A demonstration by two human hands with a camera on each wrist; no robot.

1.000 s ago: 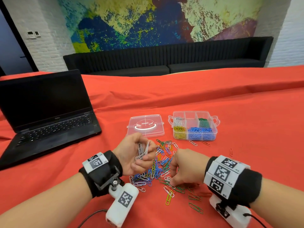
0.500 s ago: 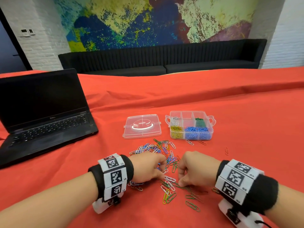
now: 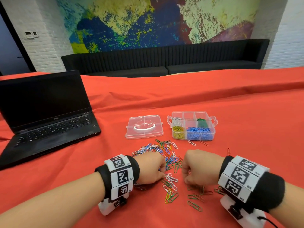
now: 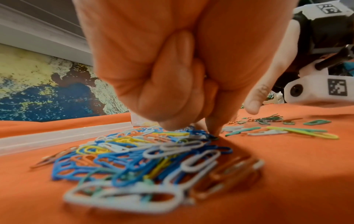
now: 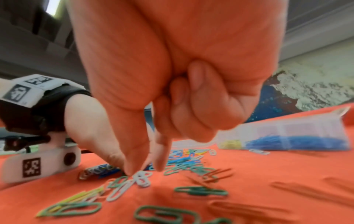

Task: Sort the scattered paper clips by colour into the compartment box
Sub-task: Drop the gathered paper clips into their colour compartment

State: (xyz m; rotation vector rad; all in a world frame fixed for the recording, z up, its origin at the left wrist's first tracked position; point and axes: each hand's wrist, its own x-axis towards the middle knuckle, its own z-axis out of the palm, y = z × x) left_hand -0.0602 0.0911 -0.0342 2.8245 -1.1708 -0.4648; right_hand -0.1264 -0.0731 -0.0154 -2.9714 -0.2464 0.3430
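Note:
A heap of mixed-colour paper clips [image 3: 166, 153] lies on the red cloth in front of the clear compartment box [image 3: 215, 123], which holds white, yellow, blue and green clips in separate cells. My left hand [image 3: 151, 168] is palm down on the heap's near left side. Its outer fingers are curled into the palm and its thumb and forefinger tips press into the clips [image 4: 153, 159]; what the fist encloses is hidden. My right hand [image 3: 197, 167] is also knuckles up, with thumb and forefinger closing on a white clip [image 5: 140, 178].
The box's clear lid [image 3: 144, 126] lies to the left of the box. An open black laptop [image 3: 49, 116] sits at the far left. Loose green clips [image 3: 195, 206] and orange ones lie under and in front of my right wrist. The box [image 5: 287, 136] is beyond my right fingers.
A second ago my left hand was palm up, holding a bunch of white clips. It has turned over and dropped onto the heap. My right hand has stayed low among the clips.

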